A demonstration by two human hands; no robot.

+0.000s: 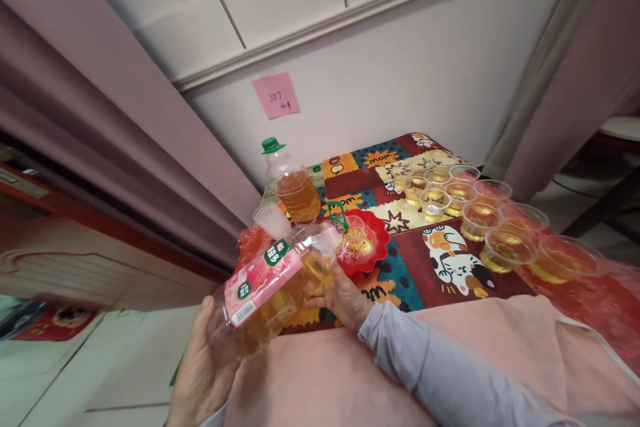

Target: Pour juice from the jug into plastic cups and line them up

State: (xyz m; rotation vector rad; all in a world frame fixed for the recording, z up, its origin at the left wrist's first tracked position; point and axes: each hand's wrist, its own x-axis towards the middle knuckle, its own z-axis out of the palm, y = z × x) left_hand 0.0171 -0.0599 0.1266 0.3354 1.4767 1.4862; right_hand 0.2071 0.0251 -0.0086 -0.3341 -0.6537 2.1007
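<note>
My left hand grips the base of a large clear oil bottle with a pink label, tilted on its side with its neck toward a small clear cup. That cup stands on a red plate. My right hand is wrapped around the bottle's upper part, near the green handle ring. Golden oil fills the lower part of the bottle.
A second oil bottle with a green cap stands behind. Several clear cups of golden liquid sit in rows on the colourful cartoon tablecloth. A stack of empty cups lies left of the plate. A pink note is on the wall.
</note>
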